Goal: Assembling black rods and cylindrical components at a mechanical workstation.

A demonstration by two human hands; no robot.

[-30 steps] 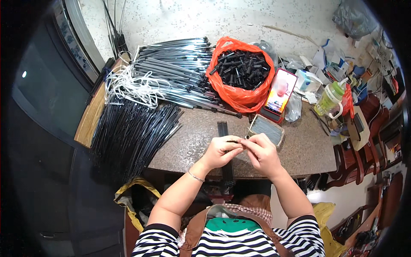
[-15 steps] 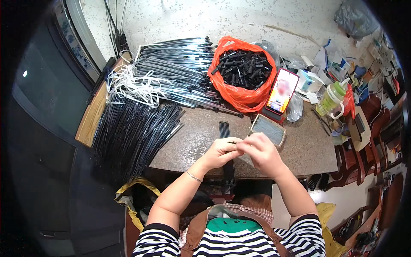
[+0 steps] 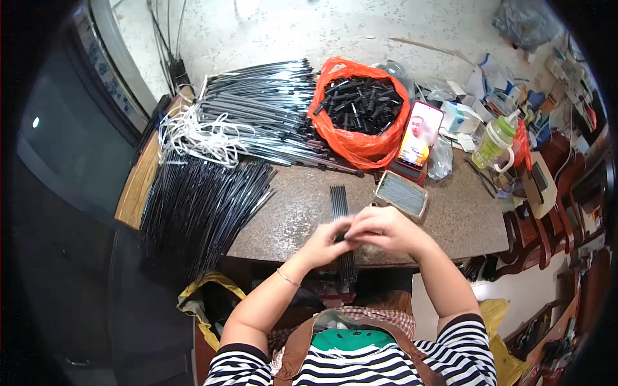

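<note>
table (image 3: pixel 450 219) | black rods (image 3: pixel 199 199) | orange bag (image 3: pixel 357 145) | phone (image 3: pixel 418 138) | tray (image 3: pixel 402 195) | bottle (image 3: pixel 494 143)

Left hand (image 3: pixel 327 241) and right hand (image 3: pixel 385 228) meet fingertip to fingertip over a small bundle of black rods (image 3: pixel 341 215) on the table (image 3: pixel 450 219); a tray (image 3: pixel 402 194), phone (image 3: pixel 420 134) and orange bag (image 3: pixel 357 147) lie beyond
</note>
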